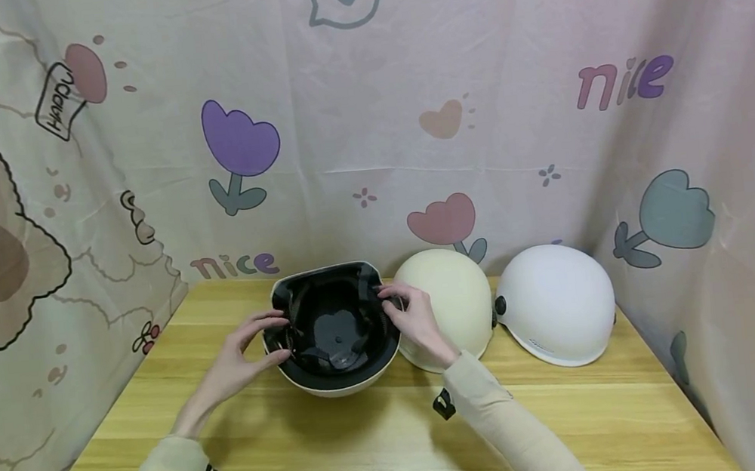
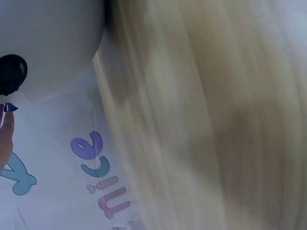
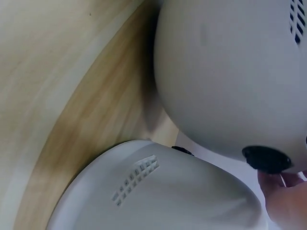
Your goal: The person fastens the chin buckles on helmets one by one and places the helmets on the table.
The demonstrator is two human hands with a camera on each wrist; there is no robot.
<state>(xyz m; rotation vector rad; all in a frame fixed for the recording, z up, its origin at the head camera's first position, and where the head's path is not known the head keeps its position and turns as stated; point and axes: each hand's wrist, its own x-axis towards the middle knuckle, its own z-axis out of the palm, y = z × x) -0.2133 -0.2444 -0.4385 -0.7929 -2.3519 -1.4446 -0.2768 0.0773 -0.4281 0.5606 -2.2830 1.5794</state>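
Note:
An upturned helmet (image 1: 337,326) with a black inner lining faces up at the back of the wooden table. My left hand (image 1: 236,361) holds its left rim, fingers and thumb spread apart along the edge. At the opposite rim, my right hand (image 1: 420,322) grips with bent fingers. The left wrist view has the pale shell with a black round side knob (image 2: 12,74) and a fingertip beside it. In the right wrist view, my fingers touch another black knob (image 3: 267,159) under the shell, whose slotted vents show above. The far sides of both grips are hidden.
Right beside the held helmet sits a cream helmet (image 1: 449,304), dome up, behind my right hand. A white helmet (image 1: 558,305) with black side knobs stands further right. The wooden table (image 1: 344,451) ends at a printed cloth backdrop (image 1: 351,101).

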